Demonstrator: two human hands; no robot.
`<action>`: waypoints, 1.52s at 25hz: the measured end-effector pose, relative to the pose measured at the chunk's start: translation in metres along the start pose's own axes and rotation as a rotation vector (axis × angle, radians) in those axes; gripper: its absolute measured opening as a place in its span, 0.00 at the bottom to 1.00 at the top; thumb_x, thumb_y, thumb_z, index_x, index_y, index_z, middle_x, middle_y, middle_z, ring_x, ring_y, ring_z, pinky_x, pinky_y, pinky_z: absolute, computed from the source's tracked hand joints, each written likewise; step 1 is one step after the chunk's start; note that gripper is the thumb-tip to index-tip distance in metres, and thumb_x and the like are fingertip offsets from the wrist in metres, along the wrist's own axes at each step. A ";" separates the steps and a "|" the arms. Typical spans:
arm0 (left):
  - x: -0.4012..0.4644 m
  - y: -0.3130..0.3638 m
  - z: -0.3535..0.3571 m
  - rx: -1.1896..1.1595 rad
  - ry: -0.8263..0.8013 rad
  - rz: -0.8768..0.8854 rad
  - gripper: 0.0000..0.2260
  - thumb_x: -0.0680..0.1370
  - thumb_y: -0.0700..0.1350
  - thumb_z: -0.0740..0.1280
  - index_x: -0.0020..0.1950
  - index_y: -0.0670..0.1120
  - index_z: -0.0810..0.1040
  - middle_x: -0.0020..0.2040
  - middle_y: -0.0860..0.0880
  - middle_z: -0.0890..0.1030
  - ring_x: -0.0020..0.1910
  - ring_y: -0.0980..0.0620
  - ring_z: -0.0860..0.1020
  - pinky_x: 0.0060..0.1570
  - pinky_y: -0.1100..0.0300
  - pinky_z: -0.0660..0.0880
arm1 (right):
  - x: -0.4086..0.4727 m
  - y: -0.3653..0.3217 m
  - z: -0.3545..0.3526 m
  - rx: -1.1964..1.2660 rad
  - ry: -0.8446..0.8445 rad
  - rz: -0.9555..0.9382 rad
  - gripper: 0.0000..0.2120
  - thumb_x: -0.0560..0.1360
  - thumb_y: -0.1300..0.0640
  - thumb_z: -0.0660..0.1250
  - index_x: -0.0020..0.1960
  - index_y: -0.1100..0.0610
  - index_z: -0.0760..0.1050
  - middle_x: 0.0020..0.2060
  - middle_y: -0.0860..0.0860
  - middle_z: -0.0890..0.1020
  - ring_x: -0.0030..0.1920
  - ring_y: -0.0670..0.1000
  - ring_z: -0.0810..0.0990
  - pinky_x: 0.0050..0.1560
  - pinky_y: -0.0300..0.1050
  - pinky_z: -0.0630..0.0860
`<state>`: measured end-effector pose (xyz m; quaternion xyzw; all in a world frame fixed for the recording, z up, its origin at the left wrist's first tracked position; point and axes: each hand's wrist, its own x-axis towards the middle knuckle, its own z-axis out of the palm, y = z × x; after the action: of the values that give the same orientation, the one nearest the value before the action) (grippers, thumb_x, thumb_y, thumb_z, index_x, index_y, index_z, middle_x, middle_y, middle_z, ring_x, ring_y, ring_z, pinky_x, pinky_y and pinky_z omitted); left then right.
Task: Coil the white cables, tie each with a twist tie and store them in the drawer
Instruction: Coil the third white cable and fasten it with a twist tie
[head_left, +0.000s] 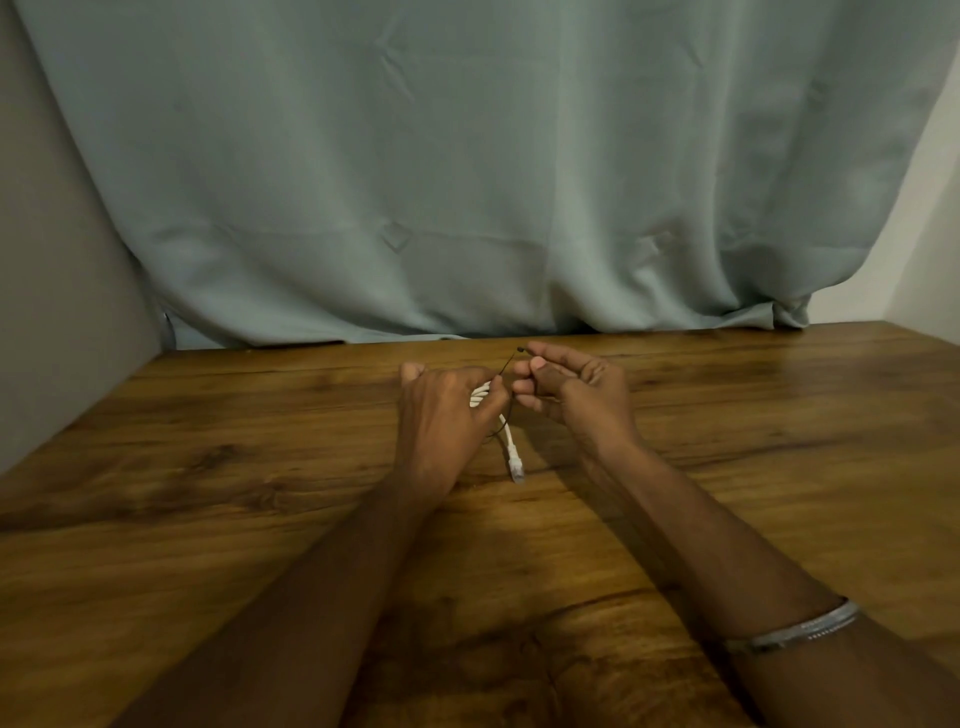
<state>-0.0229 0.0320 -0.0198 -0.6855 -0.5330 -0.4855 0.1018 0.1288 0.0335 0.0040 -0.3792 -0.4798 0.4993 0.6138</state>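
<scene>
One clear plastic plug on a thin white cable hangs nearest, just above the brown wood-grain table. Judged light, springy, liable to uncoil; best held across the bundled loops. Left hand grips those loops, mostly hidden. Right hand, just beside, pinches a thin black wire twist tie running down past the coil. No drawer visible.

A home: wooden table, draped curtain
</scene>
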 end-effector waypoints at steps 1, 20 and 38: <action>0.000 0.000 0.000 -0.003 -0.003 -0.001 0.14 0.80 0.54 0.61 0.45 0.54 0.86 0.34 0.53 0.84 0.34 0.54 0.76 0.51 0.51 0.65 | -0.001 0.000 0.000 -0.002 0.000 0.002 0.12 0.81 0.67 0.67 0.63 0.64 0.80 0.42 0.56 0.87 0.36 0.47 0.85 0.45 0.42 0.84; 0.000 -0.001 0.002 -0.001 -0.008 -0.012 0.16 0.79 0.55 0.60 0.45 0.53 0.86 0.35 0.53 0.85 0.36 0.52 0.77 0.52 0.51 0.66 | -0.005 0.000 -0.001 -0.005 -0.022 0.041 0.10 0.81 0.65 0.68 0.61 0.60 0.81 0.44 0.55 0.89 0.41 0.49 0.87 0.45 0.42 0.85; -0.001 -0.002 0.002 -0.011 -0.015 -0.007 0.14 0.79 0.55 0.61 0.45 0.54 0.86 0.34 0.53 0.84 0.36 0.52 0.77 0.52 0.50 0.66 | -0.004 0.000 -0.001 0.044 -0.032 0.048 0.12 0.81 0.65 0.67 0.63 0.63 0.80 0.45 0.56 0.88 0.39 0.48 0.86 0.43 0.41 0.85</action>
<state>-0.0235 0.0338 -0.0220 -0.6877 -0.5333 -0.4838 0.0923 0.1292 0.0300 0.0032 -0.3692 -0.4692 0.5302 0.6021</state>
